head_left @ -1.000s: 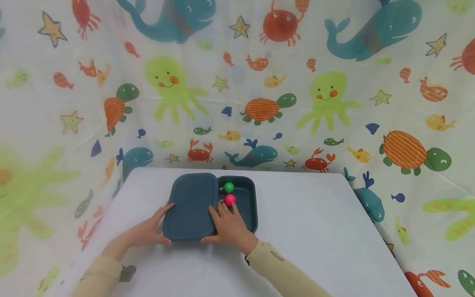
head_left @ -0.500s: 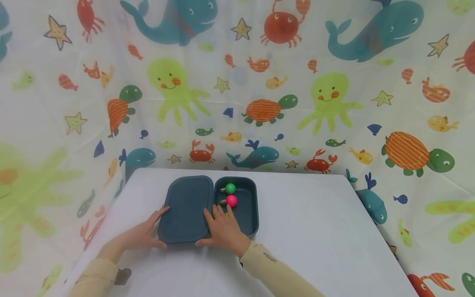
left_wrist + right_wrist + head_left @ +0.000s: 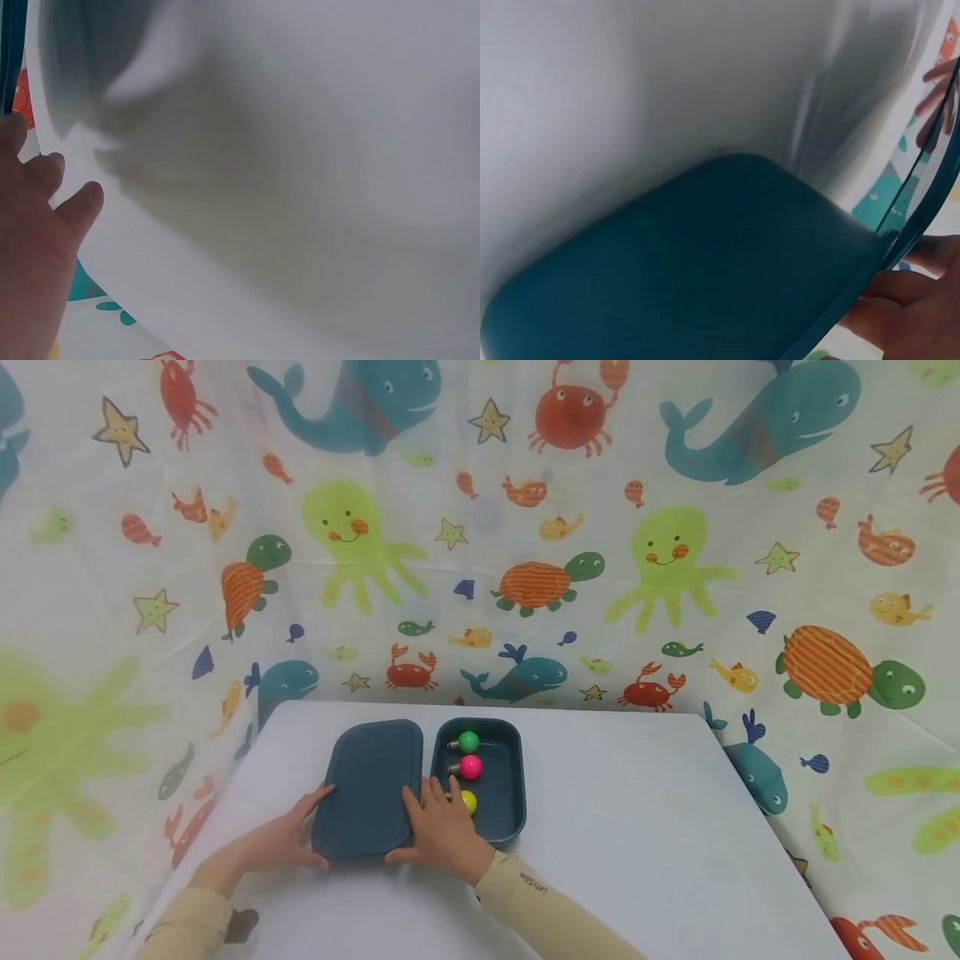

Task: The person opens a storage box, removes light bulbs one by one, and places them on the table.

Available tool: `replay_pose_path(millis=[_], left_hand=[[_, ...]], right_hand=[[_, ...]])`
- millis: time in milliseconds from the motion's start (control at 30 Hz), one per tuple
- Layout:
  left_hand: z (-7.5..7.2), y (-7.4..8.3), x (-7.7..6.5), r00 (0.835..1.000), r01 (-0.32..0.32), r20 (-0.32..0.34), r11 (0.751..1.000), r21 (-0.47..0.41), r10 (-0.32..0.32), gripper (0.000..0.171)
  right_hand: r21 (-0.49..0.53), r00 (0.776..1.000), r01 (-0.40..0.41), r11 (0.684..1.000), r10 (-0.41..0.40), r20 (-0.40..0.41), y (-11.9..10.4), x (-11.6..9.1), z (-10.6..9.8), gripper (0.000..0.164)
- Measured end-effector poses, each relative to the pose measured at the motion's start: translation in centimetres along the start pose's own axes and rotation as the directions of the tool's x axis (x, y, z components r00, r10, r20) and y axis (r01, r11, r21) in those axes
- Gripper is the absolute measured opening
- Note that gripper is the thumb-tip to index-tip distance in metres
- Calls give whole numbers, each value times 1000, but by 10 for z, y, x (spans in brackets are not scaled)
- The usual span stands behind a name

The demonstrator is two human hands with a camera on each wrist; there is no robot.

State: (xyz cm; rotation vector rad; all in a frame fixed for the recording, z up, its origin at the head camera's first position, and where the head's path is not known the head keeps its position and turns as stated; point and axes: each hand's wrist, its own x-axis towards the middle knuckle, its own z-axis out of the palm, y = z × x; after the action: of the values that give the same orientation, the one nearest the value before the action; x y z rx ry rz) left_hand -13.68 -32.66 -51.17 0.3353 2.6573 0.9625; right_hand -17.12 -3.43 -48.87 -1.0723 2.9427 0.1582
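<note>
A dark blue lid (image 3: pixel 371 789) is held between both hands, just left of a matching open box (image 3: pixel 502 781). My left hand (image 3: pixel 277 839) grips its left side, fingers at the edge and thumb by the near corner. My right hand (image 3: pixel 442 835) holds the right side, with the thumb along the near edge and fingers overlapping the box's left part. Inside the box lie a green bulb (image 3: pixel 468 742), a pink bulb (image 3: pixel 470 767) and a yellow bulb (image 3: pixel 469 802), the last partly hidden by the right hand. In the right wrist view the fingers (image 3: pixel 904 289) meet the lid's edge.
Box and lid are over a white table (image 3: pixel 637 827). Behind it and at both sides hangs a curtain (image 3: pixel 465 510) printed with sea animals. The lid casts a soft shadow on the table in the left wrist view.
Both hands have carried the lid left and toward the person, off the box's left part. A gap now shows between lid and box, and the yellow bulb has come into sight.
</note>
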Motion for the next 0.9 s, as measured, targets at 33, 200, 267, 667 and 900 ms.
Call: replay_pose_path(millis=[33,200,267,667,900], left_hand=[[0,-1,-1,1000,-7,-2,1000,4,7,121],[1,-13,-5,998,-51,-27,998,44,52,121],[3,-18,-6,996,-71,-44,995,74,74,121],[10,-28,-13,999,-18,-47,989,148,25,119],[11,-28,-16,999,-13,-48,978,209,24,119]], right_hand=[[-6,1000,1,1000,-1,1,-1,1,1,101],[-50,1000,18,999,-17,10,-9,4,6,100],[-65,1000,24,998,-24,14,-11,5,8,100],[-215,997,67,974,-71,-7,-21,6,18,96],[-243,996,89,966,-86,22,-24,7,18,94]])
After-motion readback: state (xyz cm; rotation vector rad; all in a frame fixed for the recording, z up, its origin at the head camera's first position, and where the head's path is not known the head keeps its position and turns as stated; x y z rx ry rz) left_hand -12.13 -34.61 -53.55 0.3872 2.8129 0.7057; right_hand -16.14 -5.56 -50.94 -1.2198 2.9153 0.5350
